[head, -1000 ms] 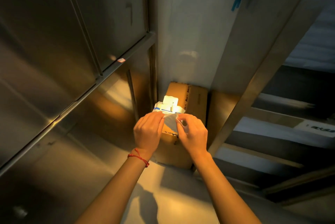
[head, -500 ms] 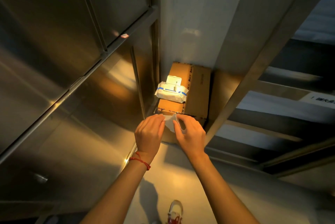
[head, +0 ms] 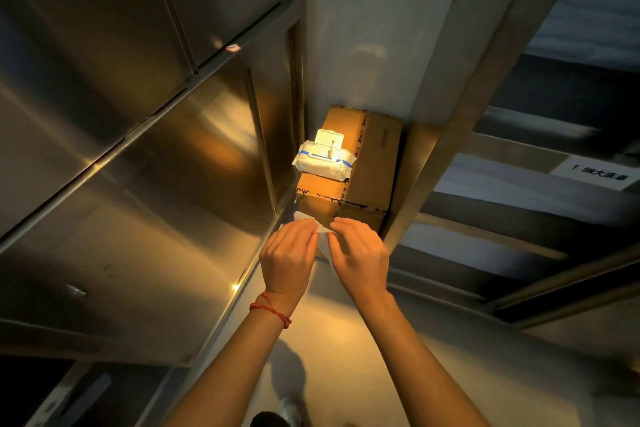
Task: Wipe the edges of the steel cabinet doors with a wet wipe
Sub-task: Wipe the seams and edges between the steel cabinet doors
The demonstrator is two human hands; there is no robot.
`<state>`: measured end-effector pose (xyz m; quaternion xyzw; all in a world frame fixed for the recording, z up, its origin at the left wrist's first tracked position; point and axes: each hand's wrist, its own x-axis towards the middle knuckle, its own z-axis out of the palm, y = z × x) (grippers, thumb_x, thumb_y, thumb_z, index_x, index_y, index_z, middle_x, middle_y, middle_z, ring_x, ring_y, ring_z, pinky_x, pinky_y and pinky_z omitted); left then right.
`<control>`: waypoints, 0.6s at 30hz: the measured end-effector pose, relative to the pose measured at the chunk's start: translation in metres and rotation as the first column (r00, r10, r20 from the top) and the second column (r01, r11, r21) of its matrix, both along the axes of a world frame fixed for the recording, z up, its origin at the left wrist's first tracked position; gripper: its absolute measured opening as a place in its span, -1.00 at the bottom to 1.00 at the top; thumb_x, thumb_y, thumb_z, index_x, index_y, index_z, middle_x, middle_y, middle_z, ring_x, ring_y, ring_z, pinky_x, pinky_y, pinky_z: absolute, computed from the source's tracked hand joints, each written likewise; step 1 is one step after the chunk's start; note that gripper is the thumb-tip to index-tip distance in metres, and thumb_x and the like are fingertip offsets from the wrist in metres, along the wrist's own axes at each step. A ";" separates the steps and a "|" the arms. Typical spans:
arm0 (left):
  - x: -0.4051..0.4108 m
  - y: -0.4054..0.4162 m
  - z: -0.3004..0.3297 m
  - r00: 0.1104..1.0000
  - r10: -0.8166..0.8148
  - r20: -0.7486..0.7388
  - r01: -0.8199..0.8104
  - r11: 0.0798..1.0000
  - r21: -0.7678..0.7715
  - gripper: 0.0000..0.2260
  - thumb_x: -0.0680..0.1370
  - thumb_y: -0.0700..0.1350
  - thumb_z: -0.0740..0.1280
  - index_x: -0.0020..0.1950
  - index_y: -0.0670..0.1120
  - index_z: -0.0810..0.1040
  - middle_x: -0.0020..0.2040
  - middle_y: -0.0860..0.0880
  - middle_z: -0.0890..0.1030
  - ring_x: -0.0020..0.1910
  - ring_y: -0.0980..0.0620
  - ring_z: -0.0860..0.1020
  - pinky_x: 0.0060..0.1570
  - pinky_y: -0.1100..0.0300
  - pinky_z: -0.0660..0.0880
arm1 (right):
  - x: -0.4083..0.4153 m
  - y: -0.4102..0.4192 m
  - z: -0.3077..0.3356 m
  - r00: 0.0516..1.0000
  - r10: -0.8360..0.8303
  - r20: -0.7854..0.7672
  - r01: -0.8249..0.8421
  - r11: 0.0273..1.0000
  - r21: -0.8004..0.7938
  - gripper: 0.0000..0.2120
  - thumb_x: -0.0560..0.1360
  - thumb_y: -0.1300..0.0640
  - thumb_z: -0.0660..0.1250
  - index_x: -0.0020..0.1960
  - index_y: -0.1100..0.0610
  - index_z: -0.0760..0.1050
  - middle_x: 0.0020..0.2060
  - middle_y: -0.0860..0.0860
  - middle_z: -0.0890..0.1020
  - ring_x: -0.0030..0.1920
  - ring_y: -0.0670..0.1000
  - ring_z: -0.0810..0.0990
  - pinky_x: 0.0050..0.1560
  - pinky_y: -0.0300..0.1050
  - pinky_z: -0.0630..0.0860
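Note:
A white wet wipe point(head: 324, 242) hangs between my two hands in the middle of the view. My left hand point(head: 289, 258), with a red string at the wrist, pinches its left part. My right hand point(head: 360, 257) pinches its right part. Both hands hover in front of the steel cabinet doors point(head: 145, 184), which fill the left side. A wet wipe pack point(head: 323, 160) with its white lid flipped open lies on a cardboard box point(head: 367, 163) beyond my hands.
A steel shelf rack point(head: 485, 87) with slanted posts stands on the right, bearing a white label point(head: 599, 173). A pale wall point(head: 363, 28) rises behind the box. The floor point(head: 346, 340) lies below my arms, with a shoe tip at the bottom edge.
Both hands have drawn back from the pack with the wipe between them. The pack, once partly covered by my hands, now lies fully in view on the box.

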<state>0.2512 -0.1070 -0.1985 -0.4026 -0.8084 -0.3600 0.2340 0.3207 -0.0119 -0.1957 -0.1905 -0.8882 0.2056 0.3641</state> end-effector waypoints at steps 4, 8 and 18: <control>0.032 0.005 -0.005 0.999 0.038 0.010 -0.038 0.999 -0.027 -0.83 0.38 -0.20 0.40 -0.12 -0.27 0.66 -0.18 -0.18 0.68 -0.22 -0.10 0.67 -0.24 0.09 0.61 | 0.023 0.007 -0.001 1.000 0.027 -0.003 -0.027 1.000 -0.009 -0.87 0.28 0.31 0.53 -0.19 0.23 0.64 -0.20 0.10 0.69 -0.19 0.05 0.67 -0.18 -0.13 0.58; 0.058 0.010 -0.009 0.997 0.065 0.041 -0.062 0.996 -0.059 -0.83 0.38 -0.19 0.44 -0.10 -0.25 0.67 -0.15 -0.16 0.68 -0.19 -0.08 0.67 -0.22 0.12 0.60 | 0.043 0.015 -0.001 0.999 0.044 -0.013 -0.045 0.995 -0.086 -0.91 0.32 0.33 0.50 -0.19 0.25 0.64 -0.19 0.11 0.69 -0.19 0.06 0.67 -0.18 -0.10 0.60; 0.081 0.012 -0.008 0.994 0.076 0.072 -0.068 0.991 -0.116 -0.72 0.32 -0.24 0.51 -0.01 -0.27 0.64 -0.07 -0.18 0.67 -0.11 -0.12 0.66 -0.13 0.08 0.58 | 0.070 0.030 0.002 0.996 0.081 0.027 -0.072 0.971 -0.228 -0.92 0.40 0.29 0.44 -0.11 0.26 0.65 -0.08 0.14 0.67 -0.07 0.10 0.64 -0.09 0.00 0.60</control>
